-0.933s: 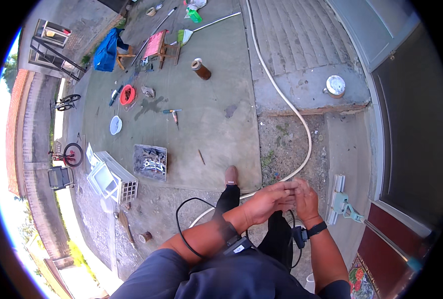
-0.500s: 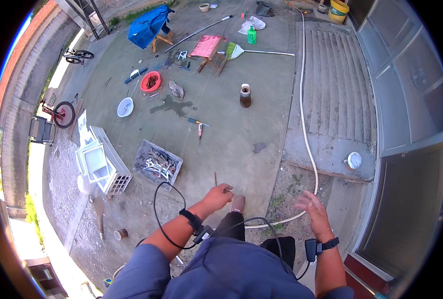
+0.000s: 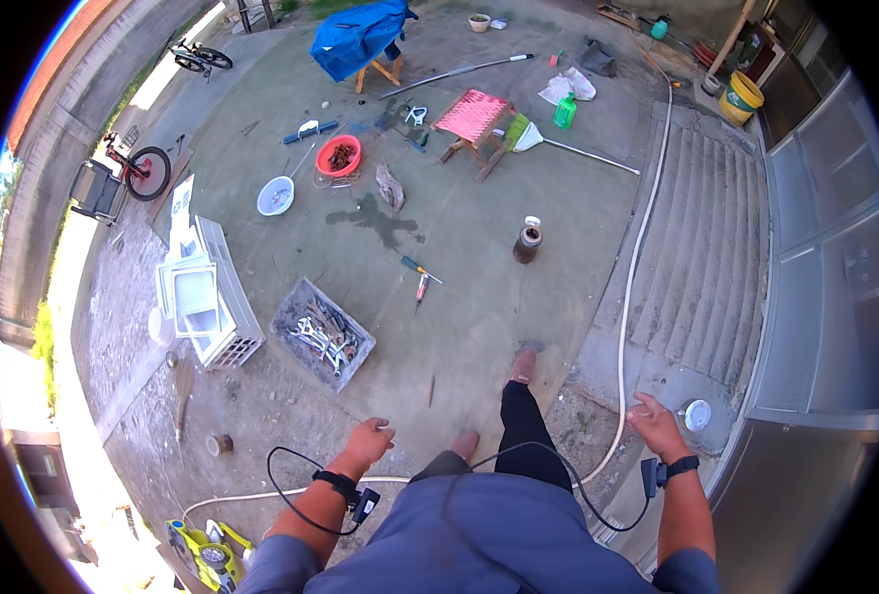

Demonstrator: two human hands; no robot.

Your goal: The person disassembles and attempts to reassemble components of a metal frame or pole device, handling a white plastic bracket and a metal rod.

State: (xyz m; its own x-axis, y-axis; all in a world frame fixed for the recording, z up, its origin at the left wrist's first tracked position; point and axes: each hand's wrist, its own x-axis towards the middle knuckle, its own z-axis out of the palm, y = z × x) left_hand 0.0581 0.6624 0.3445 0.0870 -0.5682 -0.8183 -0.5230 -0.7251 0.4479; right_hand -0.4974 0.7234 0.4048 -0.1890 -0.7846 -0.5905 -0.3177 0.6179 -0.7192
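Note:
I stand outdoors with both arms away from my sides. My left hand (image 3: 368,442) hangs open and empty, its fingers loosely bent. Ahead of it lies a grey bin (image 3: 302,358) of wrenches (image 3: 326,342) and other metal tools, and a thin brown stick (image 3: 432,390) is on the ground nearby. My right hand (image 3: 657,428) is also empty, fingers bent but apart, above the ground between the pale hose (image 3: 622,381) and a white round container (image 3: 697,414). Farther off are a screwdriver (image 3: 422,269), a red-handled tool (image 3: 422,288) and a dark jar (image 3: 527,246).
White frames and a grille (image 3: 224,297) stand at left. Ahead are a red basin (image 3: 353,147), a white bowl (image 3: 275,197), a folding stool (image 3: 473,119), a broom (image 3: 529,136) and a blue-covered stand (image 3: 360,42). A ridged concrete ramp (image 3: 697,238) rises at right; a yellow-green machine (image 3: 212,556) sits lower left.
I have stepped forward, one foot now well ahead. The view has shifted, and the yellow-green machine shows more fully. Both hands have swung to new places, still empty.

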